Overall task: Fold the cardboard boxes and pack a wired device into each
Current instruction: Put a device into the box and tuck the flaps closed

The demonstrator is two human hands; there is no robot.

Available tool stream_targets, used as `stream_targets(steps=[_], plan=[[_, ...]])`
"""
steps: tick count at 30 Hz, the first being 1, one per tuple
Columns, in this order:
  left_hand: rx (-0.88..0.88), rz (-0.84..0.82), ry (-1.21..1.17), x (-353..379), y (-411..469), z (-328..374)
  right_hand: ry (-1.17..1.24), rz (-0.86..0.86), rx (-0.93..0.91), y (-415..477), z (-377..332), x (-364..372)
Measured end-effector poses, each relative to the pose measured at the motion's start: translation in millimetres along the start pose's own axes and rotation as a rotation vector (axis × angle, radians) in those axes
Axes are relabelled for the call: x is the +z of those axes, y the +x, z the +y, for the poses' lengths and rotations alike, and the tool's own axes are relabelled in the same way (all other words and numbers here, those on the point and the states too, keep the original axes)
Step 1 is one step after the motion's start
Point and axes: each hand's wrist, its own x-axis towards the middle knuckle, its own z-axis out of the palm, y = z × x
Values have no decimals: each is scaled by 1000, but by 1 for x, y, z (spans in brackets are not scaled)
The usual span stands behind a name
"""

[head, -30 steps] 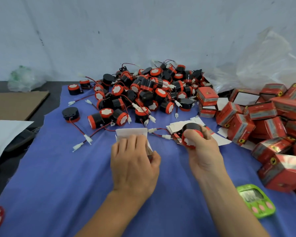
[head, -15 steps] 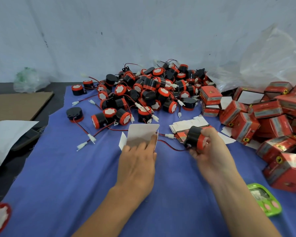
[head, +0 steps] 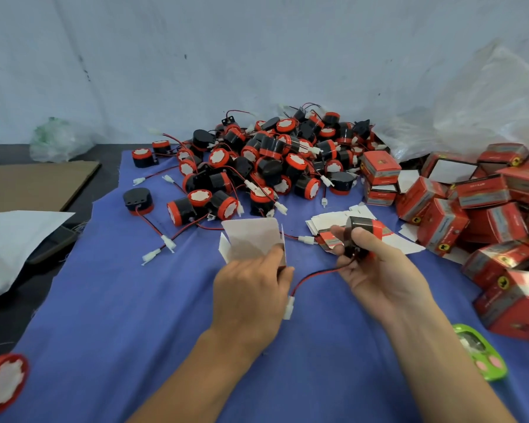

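My left hand (head: 251, 297) grips a small cardboard box (head: 252, 241) with its white flaps standing open toward the far side. My right hand (head: 379, 270) holds a black and red wired device (head: 362, 232) just right of the box. The device's red-black wire (head: 312, 276) hangs down between my hands and ends in a white connector (head: 288, 307). A flat stack of unfolded boxes (head: 327, 222) lies on the blue cloth (head: 135, 315) behind my right hand.
A large heap of wired devices (head: 263, 166) fills the far middle. Folded red boxes (head: 471, 215) pile up on the right. A green timer (head: 480, 352) lies near my right forearm. One device (head: 3, 383) sits at the bottom left corner. Brown cardboard (head: 34, 184) lies left.
My right hand has turned the device and brought it lower and closer, its wire now trailing between my hands. My left hand has tilted the box so its open flaps stand up.
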Motion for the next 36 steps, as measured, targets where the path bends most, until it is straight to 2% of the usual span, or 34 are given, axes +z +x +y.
stream_targets(steps=[4, 7, 9, 11, 15, 17, 19, 21, 22, 23, 26, 27, 29, 32, 36], plan=[[-17, -33, -88, 9, 0, 1, -154, -340, -53, -9, 0, 0], [84, -70, -77, 10, 1, 3, -304, -556, -57, -15, 11, 14], [166, -41, -103, 12, 1, 4, -522, -546, -123, -16, 21, 24], [186, -14, -185, 15, 0, 2, -702, -449, -211, -15, 26, 30], [205, 41, -239, 13, -6, -3, -729, -352, -331, -13, 21, 26], [221, 150, -297, 5, -6, -5, -732, -345, -348, -14, 18, 26], [216, 326, -318, -6, -2, -11, -763, -320, -351, -14, 17, 26], [130, 447, -285, -13, 5, -20, -830, -315, -362, -16, 17, 27], [45, 422, -284, -13, 7, -25, -851, -318, -373, -18, 18, 28], [-62, 321, -333, -12, 9, -29, -859, -316, -386, -19, 19, 28], [-457, -145, -710, -2, 10, -31, -860, -275, -400, -19, 22, 26], [-549, -236, -815, 4, 10, -33, -842, -252, -391, -19, 23, 26], [-573, -296, -801, 13, 12, -37, -807, -171, -389, -19, 25, 25], [-495, -314, -682, 15, 12, -36, -750, -77, -470, -19, 20, 25], [-426, -286, -686, 15, 8, -35, -827, -182, -653, -27, 20, 37]])
